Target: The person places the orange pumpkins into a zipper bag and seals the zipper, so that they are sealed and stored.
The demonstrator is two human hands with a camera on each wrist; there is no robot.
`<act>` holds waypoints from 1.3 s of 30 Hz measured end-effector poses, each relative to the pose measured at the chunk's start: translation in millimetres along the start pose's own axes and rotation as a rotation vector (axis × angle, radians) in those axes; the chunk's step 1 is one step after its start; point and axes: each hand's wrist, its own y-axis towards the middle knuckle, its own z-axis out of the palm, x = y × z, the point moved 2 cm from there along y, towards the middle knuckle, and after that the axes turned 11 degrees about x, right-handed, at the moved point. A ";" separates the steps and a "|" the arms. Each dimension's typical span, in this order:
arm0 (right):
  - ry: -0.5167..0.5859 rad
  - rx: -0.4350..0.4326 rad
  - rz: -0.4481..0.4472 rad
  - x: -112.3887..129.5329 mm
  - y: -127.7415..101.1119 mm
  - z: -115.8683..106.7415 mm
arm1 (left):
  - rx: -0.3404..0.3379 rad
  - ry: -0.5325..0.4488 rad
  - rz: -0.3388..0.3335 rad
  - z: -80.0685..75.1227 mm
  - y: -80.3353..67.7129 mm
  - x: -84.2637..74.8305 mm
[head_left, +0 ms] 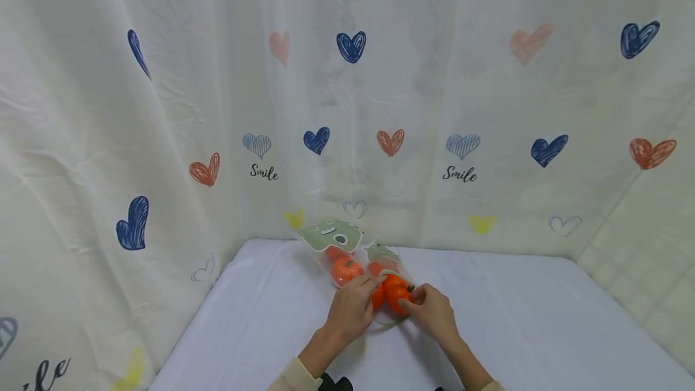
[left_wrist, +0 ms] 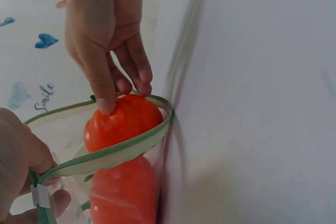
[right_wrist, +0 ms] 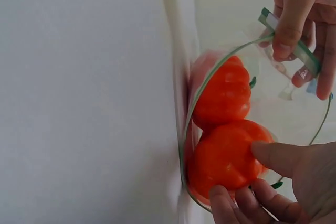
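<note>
A clear zip bag with a green-edged mouth [right_wrist: 185, 135] lies with its opening toward me. My left hand [head_left: 352, 306] pinches its rim beside the zip slider [left_wrist: 40, 195], and the mouth gapes wide. With thumb and fingertips, my right hand [head_left: 434, 312] grips an orange-red bell pepper [right_wrist: 226, 156] with a green stem, sitting just within the opening. A second bell pepper [right_wrist: 223, 98] lies beside it inside the bag. Deeper in, another red piece [head_left: 376, 268] shows partly through the plastic.
Behind on the left is another clear bag with a green monster-face print [head_left: 331, 235], holding round orange-red produce [head_left: 345, 271]. Both bags lie on a white-covered table [head_left: 521, 318]. A curtain with hearts [head_left: 391, 143] hangs along its back edge. Dark objects [head_left: 335, 383] show at the bottom.
</note>
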 end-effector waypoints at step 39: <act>0.146 0.043 -0.111 3.0 3.0 -14.2 | 0.033 -0.007 0.006 2.3 0.4 -1.9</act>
